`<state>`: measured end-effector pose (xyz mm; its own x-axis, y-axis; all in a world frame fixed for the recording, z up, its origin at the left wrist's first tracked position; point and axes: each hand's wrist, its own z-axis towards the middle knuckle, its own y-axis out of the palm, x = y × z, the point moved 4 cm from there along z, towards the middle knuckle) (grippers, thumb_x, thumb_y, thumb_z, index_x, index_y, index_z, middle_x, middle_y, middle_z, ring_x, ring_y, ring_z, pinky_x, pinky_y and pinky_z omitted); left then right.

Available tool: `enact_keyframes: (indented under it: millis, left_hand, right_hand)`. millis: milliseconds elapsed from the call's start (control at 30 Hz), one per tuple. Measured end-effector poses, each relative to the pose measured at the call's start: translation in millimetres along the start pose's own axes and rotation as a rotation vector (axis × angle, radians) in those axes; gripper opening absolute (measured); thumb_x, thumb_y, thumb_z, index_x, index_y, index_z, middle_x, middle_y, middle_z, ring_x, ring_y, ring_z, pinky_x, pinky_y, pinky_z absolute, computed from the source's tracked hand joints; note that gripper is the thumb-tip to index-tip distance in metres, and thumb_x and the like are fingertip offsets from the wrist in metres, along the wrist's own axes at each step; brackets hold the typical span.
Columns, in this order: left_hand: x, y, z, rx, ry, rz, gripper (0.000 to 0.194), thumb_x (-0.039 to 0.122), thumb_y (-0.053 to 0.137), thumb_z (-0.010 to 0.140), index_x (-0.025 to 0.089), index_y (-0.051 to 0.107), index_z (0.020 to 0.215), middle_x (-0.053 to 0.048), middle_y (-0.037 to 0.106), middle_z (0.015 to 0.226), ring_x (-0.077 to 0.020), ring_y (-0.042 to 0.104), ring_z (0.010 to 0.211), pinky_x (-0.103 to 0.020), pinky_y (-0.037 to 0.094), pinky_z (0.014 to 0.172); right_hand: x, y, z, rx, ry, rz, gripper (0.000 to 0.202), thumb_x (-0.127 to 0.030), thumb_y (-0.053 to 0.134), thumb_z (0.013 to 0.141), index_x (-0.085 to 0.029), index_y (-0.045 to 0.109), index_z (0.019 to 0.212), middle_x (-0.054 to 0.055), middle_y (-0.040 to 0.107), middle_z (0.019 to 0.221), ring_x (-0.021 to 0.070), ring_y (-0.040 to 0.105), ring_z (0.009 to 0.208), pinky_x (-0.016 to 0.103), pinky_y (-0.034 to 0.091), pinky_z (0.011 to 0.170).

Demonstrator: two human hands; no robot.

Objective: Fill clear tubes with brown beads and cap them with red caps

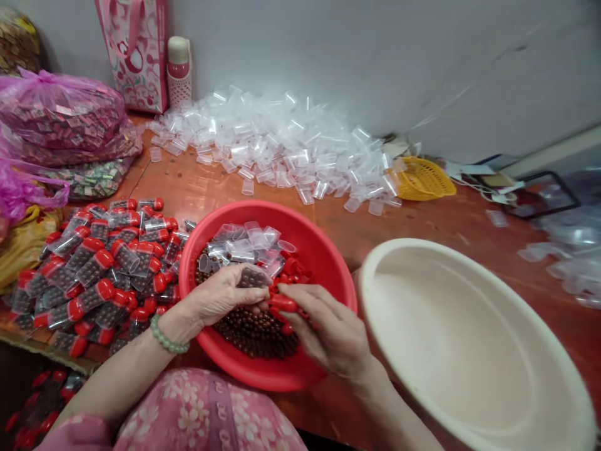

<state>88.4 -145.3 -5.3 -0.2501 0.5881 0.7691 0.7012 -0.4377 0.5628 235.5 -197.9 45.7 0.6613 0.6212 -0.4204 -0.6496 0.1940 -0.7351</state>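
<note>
Above the red basin [338, 269], my left hand [223, 294] grips a clear plastic container [253, 277] filled with dark brown balls. Close beside its mouth, my right hand [331, 326] pinches a red cap [283, 304]; whether cap and container touch I cannot tell. Brown balls [258, 332] lie in the basin below my hands. At its far side are empty clear containers [251, 238], and more red caps [295, 269] sit at the right, partly behind my fingers.
Filled, red-capped containers [96, 266] are heaped at left. Behind the basin spreads a pile of clear containers [282, 141] near a yellow basket [425, 178]. A large cream basin [451, 338] stands at right. Pink bags [61, 119], a tote bag [138, 62] and a bottle [179, 72] are at back left.
</note>
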Motion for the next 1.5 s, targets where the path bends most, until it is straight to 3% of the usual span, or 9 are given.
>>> enact_keyframes:
  millis: [133,267,400,633,767,1033,1267,1367,1500]
  left_hand:
    - [4.9,0.8,-2.0,0.033,0.094,0.274,0.027,0.03,0.072,0.078,0.016,0.061,0.098,-0.003,0.063,0.089,-0.0143,0.058,0.082,-0.029,0.045,0.079]
    - [11.4,3.3,-3.6,0.018,0.16,0.474,0.02,0.015,0.057,0.083,0.017,0.061,0.103,-0.003,0.065,0.094,-0.0161,0.059,0.091,-0.032,0.044,0.088]
    - [15.2,0.4,-3.8,0.03,0.174,0.521,0.021,0.014,0.057,0.082,0.016,0.061,0.102,-0.004,0.065,0.093,-0.0167,0.059,0.089,-0.034,0.044,0.088]
    - [12.2,-5.6,-0.4,-0.045,0.142,0.386,0.02,0.024,0.066,0.078,0.017,0.059,0.096,-0.002,0.062,0.09,-0.0167,0.057,0.087,-0.034,0.043,0.086]
    - [12.0,-8.5,-1.4,-0.075,0.08,0.34,0.024,0.027,0.067,0.078,0.017,0.056,0.097,0.0,0.059,0.082,-0.0139,0.054,0.074,-0.03,0.044,0.073]
    - [9.9,-11.4,-2.8,-0.116,0.046,0.238,0.024,0.027,0.069,0.078,0.015,0.057,0.096,0.002,0.059,0.073,-0.0097,0.052,0.063,-0.025,0.043,0.063]
    - [1.4,-16.7,-1.7,-0.172,-0.075,-0.143,0.037,0.046,0.07,0.081,0.011,0.059,0.088,-0.005,0.065,0.079,-0.0091,0.06,0.063,-0.021,0.046,0.058]
    - [-1.9,-19.0,0.0,-0.124,-0.106,-0.217,0.044,0.053,0.058,0.088,0.01,0.061,0.085,-0.006,0.065,0.073,-0.011,0.061,0.059,-0.021,0.046,0.052]
    - [-4.0,-20.7,3.3,-0.056,-0.112,-0.295,0.046,0.049,0.049,0.095,0.009,0.062,0.078,-0.007,0.064,0.067,-0.0102,0.06,0.055,-0.021,0.048,0.054]
  right_hand:
    - [14.1,-6.9,7.3,0.076,0.286,0.181,0.021,-0.016,0.055,0.092,-0.024,0.063,0.11,0.006,0.068,0.099,0.0167,0.066,0.092,0.03,0.057,0.081]
    - [24.7,-2.0,11.3,0.097,0.453,0.352,0.025,-0.022,0.062,0.089,-0.024,0.062,0.114,0.005,0.069,0.102,0.0159,0.067,0.088,0.031,0.057,0.079]
    - [26.7,5.2,14.0,0.218,0.542,0.461,0.021,-0.027,0.07,0.084,-0.024,0.062,0.103,0.001,0.069,0.091,0.0143,0.067,0.079,0.028,0.057,0.073]
    - [23.4,17.3,29.8,0.118,0.545,0.474,0.015,-0.03,0.068,0.085,-0.024,0.067,0.099,0.0,0.071,0.089,0.0134,0.066,0.078,0.03,0.055,0.075]
    - [24.7,24.1,35.0,0.077,0.562,0.504,0.014,-0.03,0.068,0.085,-0.022,0.069,0.097,0.0,0.071,0.086,0.0126,0.065,0.075,0.029,0.054,0.074]
    - [22.9,34.6,30.4,0.158,0.63,0.5,0.012,-0.028,0.071,0.083,-0.024,0.07,0.094,-0.001,0.071,0.085,0.0125,0.064,0.076,0.029,0.052,0.075]
    - [19.6,42.4,31.9,0.169,0.645,0.431,0.011,-0.032,0.068,0.085,-0.021,0.069,0.09,0.0,0.071,0.08,0.0137,0.065,0.072,0.03,0.054,0.07]
    - [14.8,40.1,35.0,0.07,0.52,0.315,0.022,-0.039,0.065,0.086,-0.021,0.066,0.098,0.002,0.072,0.086,0.0166,0.067,0.076,0.033,0.056,0.073]
    - [3.5,43.4,37.0,-0.075,0.303,0.071,0.068,-0.06,0.072,0.072,-0.016,0.053,0.12,0.014,0.068,0.107,0.0278,0.068,0.094,0.042,0.057,0.08]
